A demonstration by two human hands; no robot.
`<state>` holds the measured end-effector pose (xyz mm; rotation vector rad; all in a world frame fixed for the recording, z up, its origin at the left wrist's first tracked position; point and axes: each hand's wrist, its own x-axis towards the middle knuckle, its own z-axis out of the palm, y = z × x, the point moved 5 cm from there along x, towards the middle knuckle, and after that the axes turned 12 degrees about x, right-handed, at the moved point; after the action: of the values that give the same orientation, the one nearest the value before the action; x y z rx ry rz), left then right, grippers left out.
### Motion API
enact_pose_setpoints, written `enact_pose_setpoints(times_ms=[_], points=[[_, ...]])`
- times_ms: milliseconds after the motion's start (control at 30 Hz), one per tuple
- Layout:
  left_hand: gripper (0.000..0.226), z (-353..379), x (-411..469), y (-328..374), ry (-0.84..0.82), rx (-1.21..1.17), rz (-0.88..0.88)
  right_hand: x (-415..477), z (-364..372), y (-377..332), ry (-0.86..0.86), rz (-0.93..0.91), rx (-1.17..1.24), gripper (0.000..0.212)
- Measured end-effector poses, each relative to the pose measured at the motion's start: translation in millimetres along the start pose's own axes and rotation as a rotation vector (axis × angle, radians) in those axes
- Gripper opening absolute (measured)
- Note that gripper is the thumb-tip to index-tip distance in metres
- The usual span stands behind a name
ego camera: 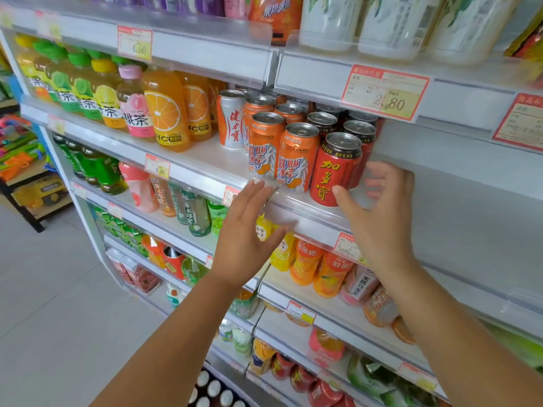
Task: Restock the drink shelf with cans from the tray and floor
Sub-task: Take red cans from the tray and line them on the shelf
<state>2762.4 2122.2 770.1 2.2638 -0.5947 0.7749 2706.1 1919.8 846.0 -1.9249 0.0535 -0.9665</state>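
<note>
Red can (335,168) upright on shelf (205,160), long axis vertical, lid up.

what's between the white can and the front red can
The left orange can and right orange can, both Ice Peak, stand between the white can and the front red can, in the head view.

Orange cans (296,160) upright in rows on the drink shelf (211,160); red cans (335,168) just beside

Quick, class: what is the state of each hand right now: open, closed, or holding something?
Left hand: open, fingers straight, holding nothing.
Right hand: open, fingers spread by the red can, not gripping it.
</note>
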Motion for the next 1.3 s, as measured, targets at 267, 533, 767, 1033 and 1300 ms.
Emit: enact_pose_setpoints(times_ms=[267,533,767,1033,1300], points=[[0.044,0,-159,-99,-0.228,0.081,-0.454,-148,96,27,-0.609,0.079,0.222,0.022],[0.054,34,-442,-213,-0.713,0.056,-1.302,-365,212,206,-1.177,0.602,-0.091,0.027],[0.056,161,-638,-313,-0.904,0.047,-1.449,-559,308,407,-1.451,0.721,-0.287,0.040],[0.070,310,-738,-430,-0.814,0.334,-1.280,-679,414,572,-1.542,0.387,-0.350,0.052],[0.084,367,-777,-472,-0.740,0.684,-1.088,-726,468,619,-1.490,-0.301,-0.423,0.081]])
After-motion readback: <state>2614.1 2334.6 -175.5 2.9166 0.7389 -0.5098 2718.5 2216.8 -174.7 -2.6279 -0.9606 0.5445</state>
